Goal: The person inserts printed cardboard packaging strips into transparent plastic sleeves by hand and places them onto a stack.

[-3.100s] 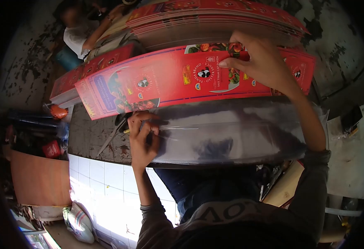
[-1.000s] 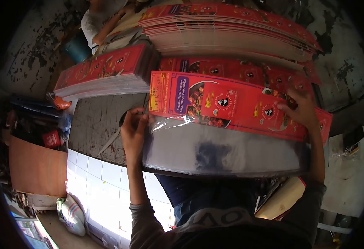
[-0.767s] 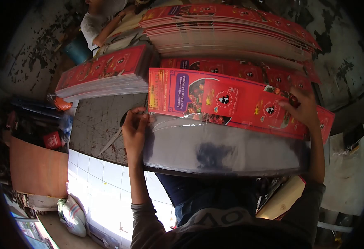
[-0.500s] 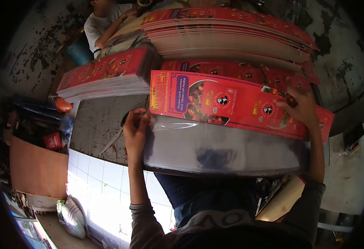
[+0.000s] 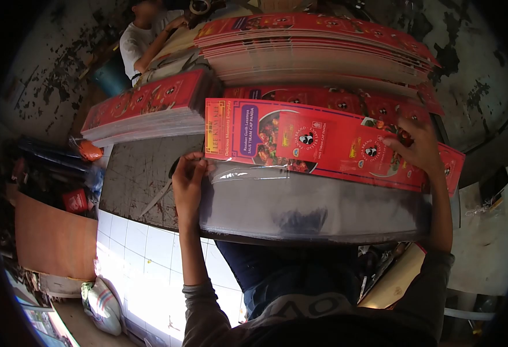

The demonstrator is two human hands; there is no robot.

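A long red printed card strip (image 5: 335, 141), showing food pictures and panda logos, lies slanted over a stack of clear plastic film (image 5: 254, 202). My right hand (image 5: 419, 150) grips the strip near its right part, thumb on the face and fingers by the upper edge. At the film's upper left corner, my left hand (image 5: 189, 180) is closed in a pinch on the film edge, just below the strip's left end. A bright, raised fold of film shows beside those fingertips. Scissors (image 5: 160, 196) lie left of my left hand, their handle partly hidden behind it.
Behind the strip rises a tall stack of red cards (image 5: 317, 55). Another card stack (image 5: 144, 104) stands at the left on the scratched dark tabletop (image 5: 132, 173). A person in a white shirt (image 5: 135, 46) is at the far left. A sack (image 5: 100, 306) sits on the floor.
The red card strip has slid slightly left over the film, its left end now closer above my left hand. My left hand stays at the film's corner.
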